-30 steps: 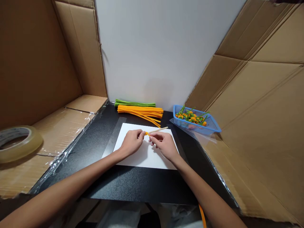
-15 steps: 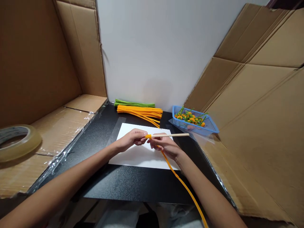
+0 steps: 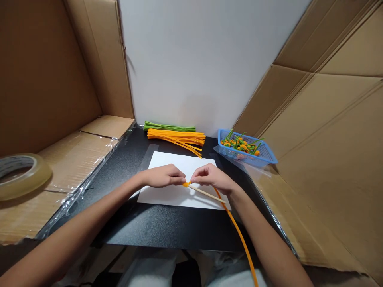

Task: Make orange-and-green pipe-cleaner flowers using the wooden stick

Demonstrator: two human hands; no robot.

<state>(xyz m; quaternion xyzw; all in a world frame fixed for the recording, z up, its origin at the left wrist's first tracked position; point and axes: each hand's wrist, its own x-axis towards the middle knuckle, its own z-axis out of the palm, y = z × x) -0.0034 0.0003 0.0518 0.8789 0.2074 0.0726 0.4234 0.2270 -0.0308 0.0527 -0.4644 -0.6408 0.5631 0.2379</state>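
My left hand [image 3: 164,176] and my right hand [image 3: 213,178] meet over a white sheet of paper [image 3: 169,194] on the black table. Both are closed in a pinch on a thin wooden stick [image 3: 207,193] with an orange pipe cleaner [image 3: 239,239] coiled round its left end. The stick slants down to the right under my right hand. The pipe cleaner's long tail trails from the coil toward me, past the table's front edge.
Bundles of green pipe cleaners [image 3: 169,127] and orange pipe cleaners [image 3: 179,139] lie at the back. A blue basket [image 3: 266,156] of small orange-and-green pieces sits at the right. A tape roll [image 3: 20,175] rests on cardboard at the left. Cardboard walls stand on both sides.
The hands have come nearer to me on the paper. The stick has swung from pointing right and level to slanting down-right. More orange is coiled on its end.
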